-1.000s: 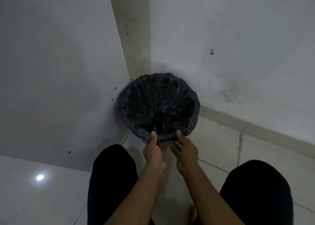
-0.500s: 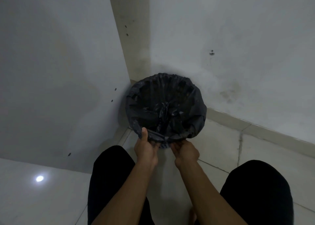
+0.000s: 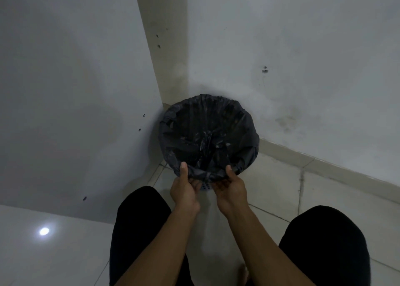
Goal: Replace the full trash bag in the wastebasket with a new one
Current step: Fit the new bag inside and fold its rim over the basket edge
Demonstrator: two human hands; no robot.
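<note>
In floor corner, against walls: wastebasket [image 3: 205, 186], lined with black trash bag [image 3: 207, 134], hem folded over rim. At near rim: left grip [image 3: 184, 190] and right grip [image 3: 230, 188], both pinching hem, thumbs on top. Risks: tearing thin film if yanked; tipping light basket; dragging hem off far rim.

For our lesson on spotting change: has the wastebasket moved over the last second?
Yes. The wastebasket has shifted slightly right, away from the small holes in the left wall.
</note>
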